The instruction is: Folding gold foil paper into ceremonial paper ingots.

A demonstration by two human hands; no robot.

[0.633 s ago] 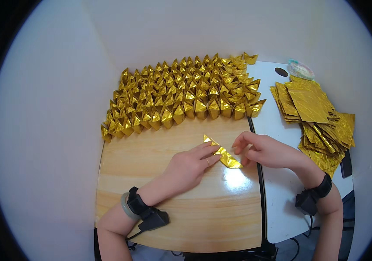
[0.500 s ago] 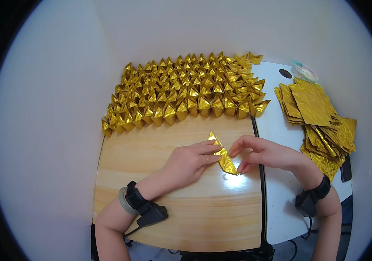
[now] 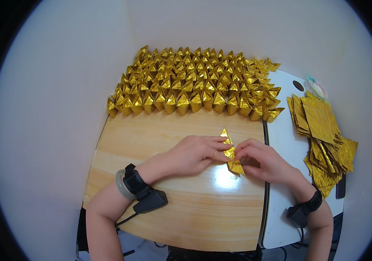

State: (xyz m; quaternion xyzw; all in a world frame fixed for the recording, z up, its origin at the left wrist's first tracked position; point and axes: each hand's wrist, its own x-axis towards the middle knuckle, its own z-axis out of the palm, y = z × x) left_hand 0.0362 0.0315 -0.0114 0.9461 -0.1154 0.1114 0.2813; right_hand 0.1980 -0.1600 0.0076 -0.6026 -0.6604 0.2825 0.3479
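Right of centre on the wood-grain desk (image 3: 212,217), a folded shiny gold paper strip (image 3: 236,168) is seemingly steadied under the left hand's (image 3: 195,153) extended fingers, its edge met by the right hand's (image 3: 269,166) curled fingers, pinch uncertain.

Along the far edge of the left worktop (image 3: 173,217) I have rows of folded pieces (image 3: 190,82), their right end crossing the seam (image 3: 264,209) onto the right worktop (image 3: 286,217). In front of them, near the left worktop's right edge, I see a folded strip (image 3: 230,153) between the left hand (image 3: 201,152) and right hand (image 3: 264,162). By the right worktop's right edge lies a pile of sheets (image 3: 320,115), with a flat device (image 3: 341,187) beside its near end and a packet (image 3: 316,88) behind.
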